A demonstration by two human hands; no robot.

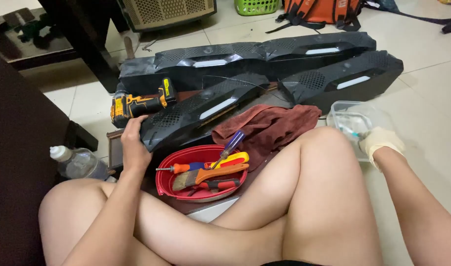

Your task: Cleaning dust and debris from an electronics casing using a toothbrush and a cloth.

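Two hands show in my head view, well apart. My left hand is closed around the near end of a long black vented panel; its long axis runs away up and to the right from that hand, so the left is far nearer. My right hand, gloved, rests at a clear plastic tub; its fingers seem curled, though I cannot tell around what.

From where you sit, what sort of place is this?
Probably a room at home used for repairs: a tiled floor, a cordless drill, and a red bowl of hand tools beside long black plastic panels.
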